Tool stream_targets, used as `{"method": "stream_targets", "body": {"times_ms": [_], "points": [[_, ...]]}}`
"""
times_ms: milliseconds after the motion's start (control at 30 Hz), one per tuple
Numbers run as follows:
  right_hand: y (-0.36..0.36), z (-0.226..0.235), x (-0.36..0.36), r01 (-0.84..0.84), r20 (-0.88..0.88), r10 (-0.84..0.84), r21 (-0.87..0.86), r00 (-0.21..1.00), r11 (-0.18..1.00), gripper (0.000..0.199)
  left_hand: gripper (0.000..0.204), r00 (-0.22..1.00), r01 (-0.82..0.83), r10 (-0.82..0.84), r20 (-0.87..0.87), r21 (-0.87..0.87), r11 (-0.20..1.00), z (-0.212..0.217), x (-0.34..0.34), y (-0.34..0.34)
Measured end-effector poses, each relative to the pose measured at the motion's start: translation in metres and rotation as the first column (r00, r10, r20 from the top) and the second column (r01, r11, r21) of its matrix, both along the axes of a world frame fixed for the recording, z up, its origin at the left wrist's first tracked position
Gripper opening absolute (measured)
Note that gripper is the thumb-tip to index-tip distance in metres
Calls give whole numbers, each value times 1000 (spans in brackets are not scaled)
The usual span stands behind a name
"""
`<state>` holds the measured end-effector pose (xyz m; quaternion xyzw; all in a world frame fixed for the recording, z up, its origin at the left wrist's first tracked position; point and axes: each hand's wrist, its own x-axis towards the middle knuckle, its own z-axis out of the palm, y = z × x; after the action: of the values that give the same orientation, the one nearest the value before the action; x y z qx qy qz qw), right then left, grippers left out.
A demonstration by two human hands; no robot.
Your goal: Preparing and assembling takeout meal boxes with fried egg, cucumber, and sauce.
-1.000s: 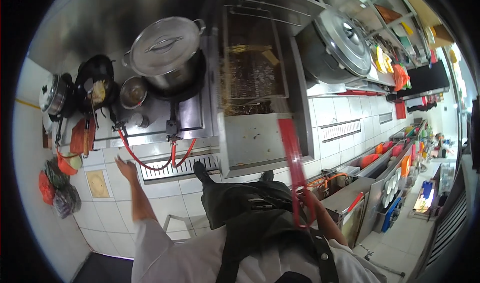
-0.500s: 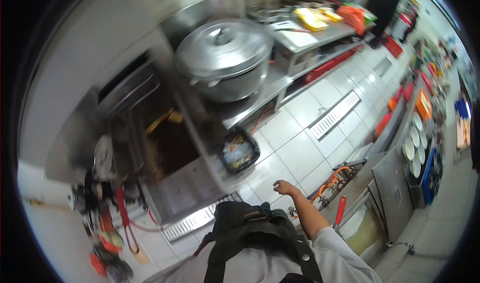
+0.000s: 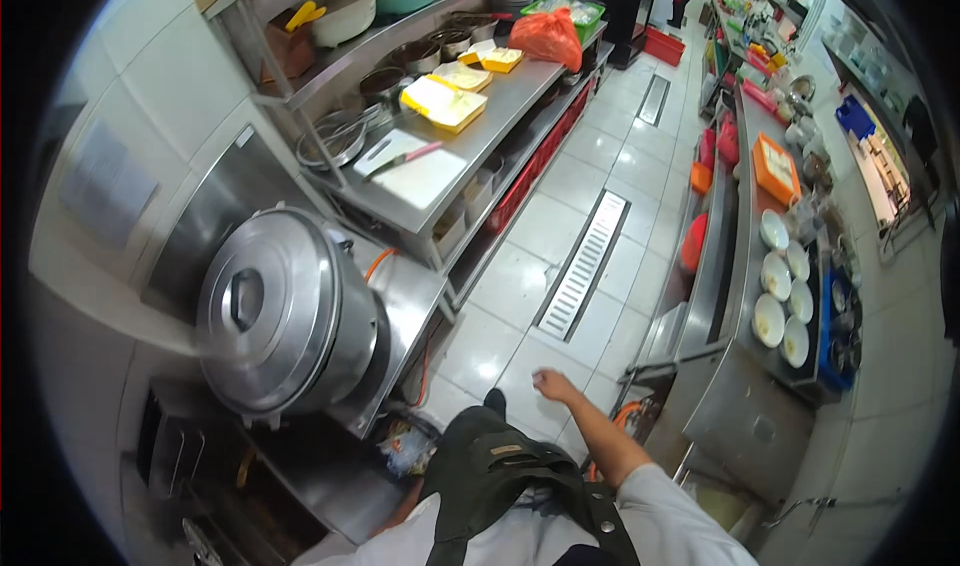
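Note:
My right hand (image 3: 553, 384) hangs over the tiled floor in front of my dark apron (image 3: 490, 466). Its fingers are loosely bent and a little apart, with nothing seen in them, and it touches nothing. Of my left arm only a strip of skin (image 3: 404, 503) shows beside the apron; those fingers are hidden. To the left stands a large lidded metal pot (image 3: 345, 316) on a low steel stand. Beyond it, a knife with a pink handle (image 3: 403, 160) lies on a white cutting board (image 3: 425, 178) on a steel table.
Yellow trays (image 3: 455, 116) and an orange bag (image 3: 548, 38) are on that table. A floor drain grate (image 3: 580, 276) runs along the aisle. White bowls (image 3: 768, 321) and an orange tray (image 3: 776, 171) line the right counter. A black bin (image 3: 405, 444) stands by the pot's stand.
My view has turned left and moved forward along the aisle. The pot now appears lower and farther left, and the cutting-board table is closer. My right hand still hangs over the floor.

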<state>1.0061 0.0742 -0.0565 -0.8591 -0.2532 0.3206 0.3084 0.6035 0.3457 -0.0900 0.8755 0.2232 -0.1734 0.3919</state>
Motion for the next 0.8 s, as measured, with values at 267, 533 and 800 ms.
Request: {"method": "stream_targets", "body": {"times_ms": [267,533,800], "points": [[-82,69,56,640,-798,-312,117,515,759,52,53,967,-186,243,74,-445,876,37,391,156],[-87,25,282,661,-820,-416,-62,393,748,42,45,938,-87,233,254,-479,874,115,712,120],[113,91,621,604,-775,-330,83,539,793,36,51,933,49,230,276,-731,681,182,864,87]]}}
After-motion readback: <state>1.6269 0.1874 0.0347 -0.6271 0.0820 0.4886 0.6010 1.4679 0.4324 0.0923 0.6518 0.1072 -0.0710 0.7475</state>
